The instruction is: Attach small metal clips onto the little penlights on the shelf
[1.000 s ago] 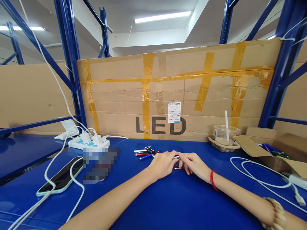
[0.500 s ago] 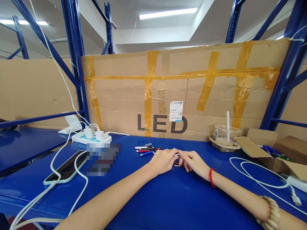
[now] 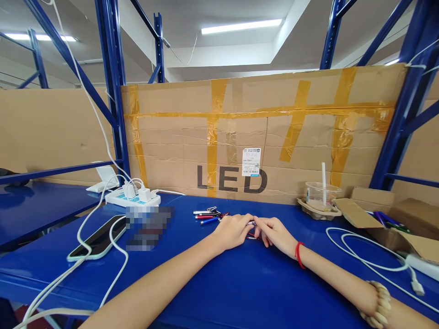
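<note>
My left hand point(image 3: 232, 231) and my right hand point(image 3: 274, 232) meet on the blue table point(image 3: 219, 283), fingertips pinched together on a small silver and red keychain light point(image 3: 252, 223). A second red piece point(image 3: 252, 236) lies just under the hands. Both hands are closed around the small item, and most of it is hidden by the fingers. A red string circles my right wrist point(image 3: 297, 254). To the left of my left hand lies a small heap of keychain lights point(image 3: 209, 216), silver, red and blue.
A taped cardboard wall marked LED point(image 3: 260, 137) closes the back. A power strip point(image 3: 133, 197) with chargers, a phone point(image 3: 98, 237) and white cables lie at left. A plastic cup with a straw point(image 3: 322, 194), an open carton point(image 3: 387, 219) and a looped white cable point(image 3: 370, 256) sit at right.
My hands stay pinched on the small light in the same spot. The view has drifted slightly, so the table things sit a little further right in the picture.
</note>
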Demonstrator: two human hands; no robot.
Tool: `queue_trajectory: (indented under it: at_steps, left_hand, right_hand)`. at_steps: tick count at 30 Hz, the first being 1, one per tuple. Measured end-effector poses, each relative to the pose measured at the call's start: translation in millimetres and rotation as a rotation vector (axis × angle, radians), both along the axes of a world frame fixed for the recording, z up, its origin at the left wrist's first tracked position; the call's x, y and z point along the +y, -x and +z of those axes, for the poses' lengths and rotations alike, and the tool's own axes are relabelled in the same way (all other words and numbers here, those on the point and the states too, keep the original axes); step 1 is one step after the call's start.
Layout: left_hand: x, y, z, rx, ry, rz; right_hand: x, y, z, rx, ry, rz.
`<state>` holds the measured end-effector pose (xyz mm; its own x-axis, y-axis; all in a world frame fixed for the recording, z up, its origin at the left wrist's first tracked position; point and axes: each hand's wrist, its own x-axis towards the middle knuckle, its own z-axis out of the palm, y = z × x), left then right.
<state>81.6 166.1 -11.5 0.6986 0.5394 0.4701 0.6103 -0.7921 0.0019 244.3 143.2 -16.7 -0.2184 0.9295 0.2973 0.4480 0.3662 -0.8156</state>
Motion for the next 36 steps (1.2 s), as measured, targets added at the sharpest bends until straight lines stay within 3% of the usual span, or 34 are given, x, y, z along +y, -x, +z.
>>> queue_trajectory:
  at_steps: [28,36]
  left_hand:
    - [-2.5,-1.4,-0.4,0.101,-0.022,0.064]
    - [0.3,-0.8,-1.0,-0.054,0.092,0.112]
  right_hand:
    - [1.0,-4.7,-2.8,-0.101,-0.082,0.038]
    - [-1.2,-5.5,4.4,0.052,-0.146,-0.126]
